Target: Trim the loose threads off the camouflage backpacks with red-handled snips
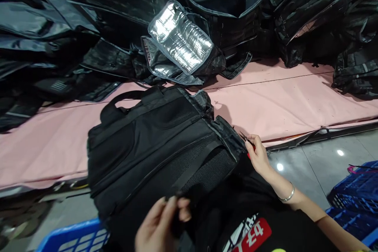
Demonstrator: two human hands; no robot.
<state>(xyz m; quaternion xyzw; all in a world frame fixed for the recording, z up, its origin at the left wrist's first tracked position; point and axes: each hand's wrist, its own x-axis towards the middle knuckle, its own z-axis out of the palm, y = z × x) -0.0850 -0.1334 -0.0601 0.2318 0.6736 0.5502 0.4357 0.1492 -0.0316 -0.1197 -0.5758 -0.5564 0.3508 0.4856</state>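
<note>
A black backpack (153, 141) lies tilted across the table's near edge, its padded back panel and mesh facing up. Blurred at the bottom, my left hand (161, 224) is closed, fingertips pinched on dark material. A black strap (201, 163) crosses the mesh and runs down to those fingers; its end is hidden. At the pack's right side, my right hand (258, 155) is closed around small scissors (246, 138) with a red handle, their thin blades pointing up and left. These blades are close to a dark side flap (228, 134) of the backpack.
Dark camouflage bags (224, 27) are heaped along the back of the pink-covered table (283, 102). One has a silver foil-lined flap (183, 39) folded open. Blue plastic crates (354, 193) stand on the floor at right, and another blue crate (73, 236) is at lower left.
</note>
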